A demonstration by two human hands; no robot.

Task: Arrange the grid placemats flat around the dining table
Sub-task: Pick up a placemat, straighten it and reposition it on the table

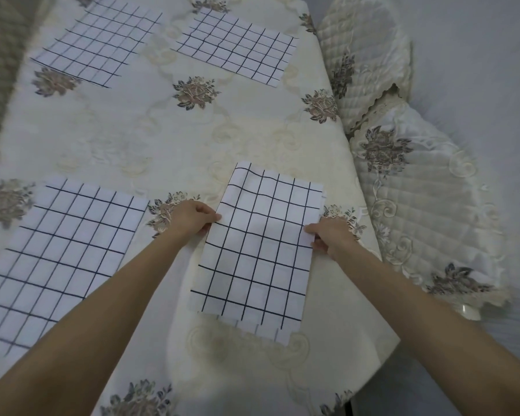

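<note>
Four white placemats with a dark grid lie on the dining table (168,136), which wears a cream floral tablecloth. The near right placemat (258,253) lies lengthwise away from me, slightly rumpled at its far end. My left hand (192,219) pinches its left edge and my right hand (330,235) pinches its right edge, thumbs on top. Another placemat (57,259) lies flat at the near left. Two more lie flat across the table, one at the far left (96,43) and one at the far right (237,49).
Two chairs with quilted cream covers stand along the table's right side, one far (364,52) and one nearer (418,205). The table's right edge runs just past my right hand. A pale grey floor (478,70) lies beyond the chairs.
</note>
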